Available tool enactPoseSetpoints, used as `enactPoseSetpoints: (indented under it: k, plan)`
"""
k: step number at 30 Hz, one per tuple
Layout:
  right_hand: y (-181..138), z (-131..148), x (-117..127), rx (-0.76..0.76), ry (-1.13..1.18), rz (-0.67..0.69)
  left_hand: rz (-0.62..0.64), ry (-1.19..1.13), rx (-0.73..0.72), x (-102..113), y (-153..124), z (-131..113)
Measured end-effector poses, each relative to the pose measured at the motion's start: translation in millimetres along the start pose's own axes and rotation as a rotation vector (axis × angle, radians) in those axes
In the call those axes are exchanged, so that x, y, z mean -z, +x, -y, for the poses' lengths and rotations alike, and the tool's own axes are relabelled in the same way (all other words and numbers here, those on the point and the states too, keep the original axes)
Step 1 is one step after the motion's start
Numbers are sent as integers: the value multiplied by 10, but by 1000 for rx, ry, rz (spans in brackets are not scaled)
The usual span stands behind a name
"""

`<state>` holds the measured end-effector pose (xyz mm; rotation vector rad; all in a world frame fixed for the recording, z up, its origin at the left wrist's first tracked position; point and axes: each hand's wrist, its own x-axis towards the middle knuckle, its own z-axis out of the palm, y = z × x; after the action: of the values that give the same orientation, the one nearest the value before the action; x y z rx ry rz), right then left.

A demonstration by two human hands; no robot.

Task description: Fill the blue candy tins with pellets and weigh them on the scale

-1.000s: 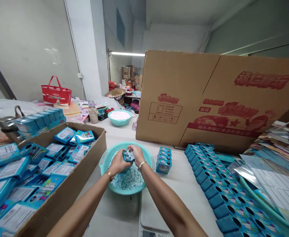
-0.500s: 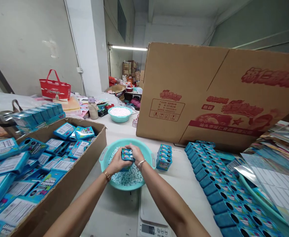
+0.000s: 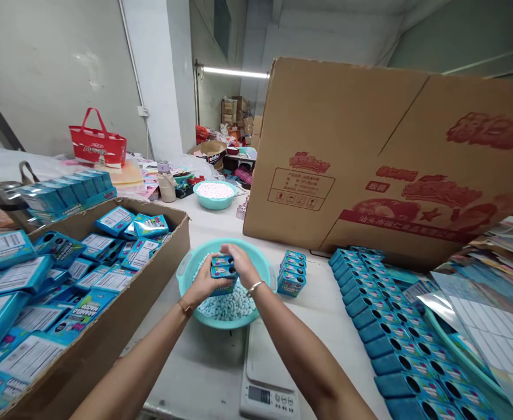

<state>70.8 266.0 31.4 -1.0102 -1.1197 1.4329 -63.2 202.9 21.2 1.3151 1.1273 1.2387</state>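
We see, left of the teal basin (image 3: 262, 271), a cardboard carton (image 3: 151, 280) piled with blue packs (image 3: 111, 279). Left hand (image 3: 204, 284), over the basin: fingers wrapped round small blue boxes (image 3: 223, 272), holding them. These boxes sit above the basin's pale pellets (image 3: 230, 306). Right hand (image 3: 243, 268), also over it: against the boxes' right side; we can't tell if its fingers grip. On the basin's near side, a scale (image 3: 265, 364). Just right of it, a short box row (image 3: 292, 274); farther right, long box rows (image 3: 394, 329).
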Motion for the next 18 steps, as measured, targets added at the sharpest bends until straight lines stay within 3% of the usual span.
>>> enactPoseSetpoints:
  k: [6,10,13,18]
  plan:
    - [-326,253,571,-19,171,-101,52,-239,44,134,-311,-213]
    - [-604,285,843,-44,215,-115,39,-301,73,111,-339,-245]
    - [-791,216,783,-36,168,-131,77,-277,110,29,-312,-182]
    - [-1020,162,456,135,-136,-55,183,-116,61,-79,-386,-208]
